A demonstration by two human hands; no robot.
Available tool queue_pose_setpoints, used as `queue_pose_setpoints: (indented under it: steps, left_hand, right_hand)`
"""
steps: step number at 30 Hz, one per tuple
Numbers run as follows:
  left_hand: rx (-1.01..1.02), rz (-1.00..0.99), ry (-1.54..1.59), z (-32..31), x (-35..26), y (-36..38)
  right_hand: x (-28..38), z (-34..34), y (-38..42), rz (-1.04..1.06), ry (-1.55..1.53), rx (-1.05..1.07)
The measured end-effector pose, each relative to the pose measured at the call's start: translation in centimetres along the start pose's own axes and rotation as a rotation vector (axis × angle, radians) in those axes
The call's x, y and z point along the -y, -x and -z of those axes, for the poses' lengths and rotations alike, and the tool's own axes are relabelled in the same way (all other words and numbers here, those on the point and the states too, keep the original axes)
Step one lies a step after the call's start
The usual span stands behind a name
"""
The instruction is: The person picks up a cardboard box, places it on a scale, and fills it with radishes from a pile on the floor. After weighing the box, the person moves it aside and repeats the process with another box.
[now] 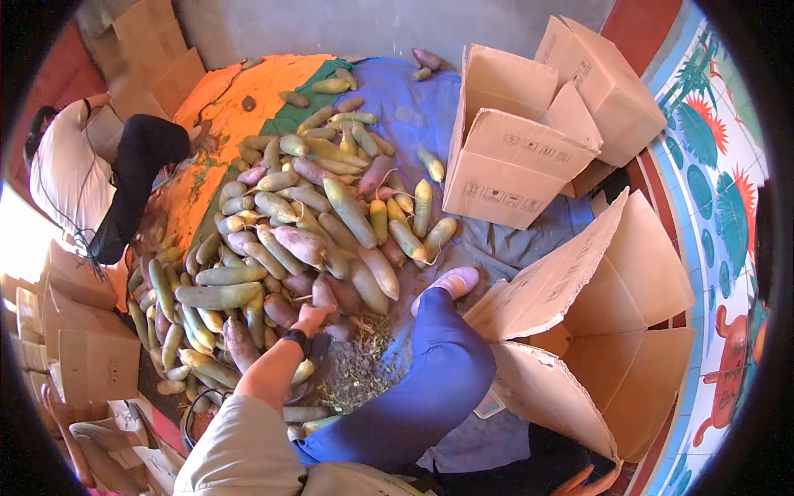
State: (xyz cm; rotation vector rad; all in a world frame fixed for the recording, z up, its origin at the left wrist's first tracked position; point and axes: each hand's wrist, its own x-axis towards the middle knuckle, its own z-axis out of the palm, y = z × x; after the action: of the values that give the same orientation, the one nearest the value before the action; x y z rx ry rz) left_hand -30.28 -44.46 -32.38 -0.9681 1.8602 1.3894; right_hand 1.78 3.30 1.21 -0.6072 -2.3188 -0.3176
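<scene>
My left hand, with a black watch on its wrist, reaches into the big heap of long radishes. Its fingers are closed round the end of a purplish radish at the heap's near edge. Green, yellowish and purple radishes lie close around it, with soil and leaf scraps to its right. At the bottom right edge, my right hand shows only in part, fingers apart and nothing seen in them, close to the lower flap of an open cardboard box.
Another open box stands beyond, with a further carton behind it. A person crouches at the left beside cartons. Another person's arm shows at lower left. My blue-trousered leg lies between heap and near box.
</scene>
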Motion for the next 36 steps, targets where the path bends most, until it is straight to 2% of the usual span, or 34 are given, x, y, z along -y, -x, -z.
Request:
queue_pose_setpoints:
  steps: [1,3,4,6,7,11,13,14,16,21,23,25,27,28,29,31,32,34,36]
  left_hand:
    - [-0.008,-0.01,0.003,0.1,0.5,0.5]
    - [0.17,-0.098,0.191,-0.8,1.3,1.7]
    - [0.169,-0.109,0.198,-1.1,0.1,3.8]
    - [0.431,-0.064,0.258,-1.3,-2.4,9.2]
    - [0.431,-0.078,0.262,-1.3,-3.7,11.7]
    - [0.539,-0.276,0.36,-2.0,-8.8,20.7]
    - [0.651,-0.531,0.417,-2.0,-10.7,24.0]
    - [0.65,-0.544,0.418,-2.1,-11.7,25.8]
    - [0.745,-0.81,0.329,-2.1,-13.4,29.4]
    - [1.02,-1.032,0.145,-4.1,-14.5,36.4]
    - [1.08,-1.133,-0.037,-5.2,-14.1,38.3]
    - [1.165,-1.179,-0.199,-7.0,-13.2,39.2]
    - [1.119,-1.432,-0.22,-9.8,-11.0,38.9]
    - [1.114,-1.444,-0.292,-10.7,-10.2,39.2]
    - [1.164,-1.375,-0.317,-11.2,-9.3,39.6]
    - [1.228,-1.384,-0.272,-12.3,-8.3,39.5]
    - [1.23,-1.385,-0.269,-12.7,-8.2,39.3]
    - [1.138,-1.526,-0.409,-12.6,-8.9,39.5]
    - [1.131,-1.548,-0.388,-12.4,-9.4,40.0]
  right_hand:
    - [0.2,-0.1,0.0,-0.004,-0.01,-0.008]
    - [0.4,-0.1,-0.1,-0.016,-0.054,-0.035]
    - [0.4,0.0,-0.2,-0.015,-0.058,-0.047]
    - [0.5,0.2,-0.4,-0.005,-0.087,-0.025]
    - [0.6,0.2,-0.3,-0.005,-0.093,-0.039]
    - [0.7,0.6,-0.4,-0.015,-0.105,-0.088]
    - [0.9,1.1,-0.5,-0.019,-0.101,-0.104]
    - [1.1,1.3,-0.6,-0.008,-0.121,-0.128]
    - [2.0,2.0,-1.0,0.0,-0.145,-0.16]
    - [5.9,5.2,-2.9,0.03,-0.353,-0.184]
    - [6.7,6.3,-3.0,0.057,-0.349,-0.152]
    - [7.3,6.8,-2.8,-0.045,-0.893,0.267]
    - [9.6,7.1,-2.8,-0.222,-1.303,0.393]
    - [9.2,7.0,-2.2,-0.295,-1.163,0.5]
    - [9.1,6.5,-2.1,-0.142,-0.967,0.385]
    - [9.3,7.0,-2.5,-0.355,-1.142,0.563]
    - [9.1,7.0,-2.5,-0.354,-1.138,0.563]
    - [8.6,6.9,-2.2,-0.455,-1.221,0.61]
    - [7.7,6.9,-2.4,-0.47,-1.249,0.623]
